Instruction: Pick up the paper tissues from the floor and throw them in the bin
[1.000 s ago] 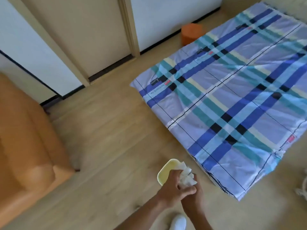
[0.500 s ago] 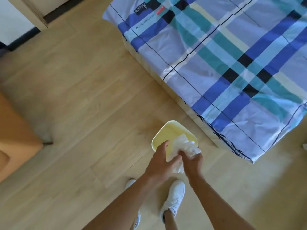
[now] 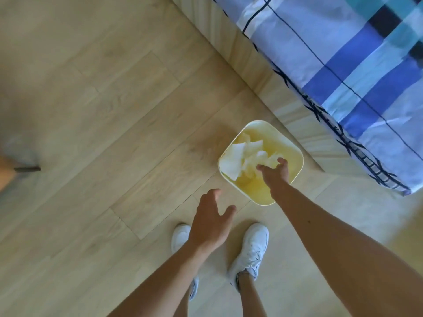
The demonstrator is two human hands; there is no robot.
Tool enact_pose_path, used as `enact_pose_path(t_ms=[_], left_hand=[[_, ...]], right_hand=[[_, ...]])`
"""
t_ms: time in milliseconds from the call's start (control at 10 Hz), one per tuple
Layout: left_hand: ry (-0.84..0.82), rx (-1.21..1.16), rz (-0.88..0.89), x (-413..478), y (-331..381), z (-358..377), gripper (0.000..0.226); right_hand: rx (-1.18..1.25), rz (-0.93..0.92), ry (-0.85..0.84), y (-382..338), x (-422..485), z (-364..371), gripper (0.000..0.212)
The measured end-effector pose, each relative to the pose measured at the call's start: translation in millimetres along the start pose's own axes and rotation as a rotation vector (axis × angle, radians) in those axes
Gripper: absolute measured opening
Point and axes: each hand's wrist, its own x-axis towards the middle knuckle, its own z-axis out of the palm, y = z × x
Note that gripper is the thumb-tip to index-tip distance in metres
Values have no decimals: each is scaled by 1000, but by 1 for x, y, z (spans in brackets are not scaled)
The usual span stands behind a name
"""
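Note:
A pale yellow square bin (image 3: 295, 156) stands on the wooden floor beside the bed corner. White crumpled paper tissues (image 3: 242, 159) lie inside it, toward its left side. My right hand (image 3: 273, 171) reaches over the bin's opening with fingers spread, fingertips just at the tissues and nothing gripped. My left hand (image 3: 211, 221) hovers to the left of the bin, above the floor, open and empty.
A bed with a blue, teal and white checked sheet (image 3: 343, 65) fills the upper right, its corner close to the bin. My feet in white shoes (image 3: 251, 250) stand just below the bin. An orange piece of furniture (image 3: 4, 172) shows at the left edge.
Both hands held the tissues together above the bin; now the tissues lie in the bin, my left hand has pulled back and my right hand has opened. The view has tilted downward.

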Motion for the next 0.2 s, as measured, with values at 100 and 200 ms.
enact_pose_path(t_ms=[100,200], left_hand=[[-1,-7,17,-2,-4,-5,54],[-17,-16,36,-18,6,-12,54]], right_hand=[[-49,11,16,12,-9,-3,80],[-79,15,40,13,-38,-18,77]])
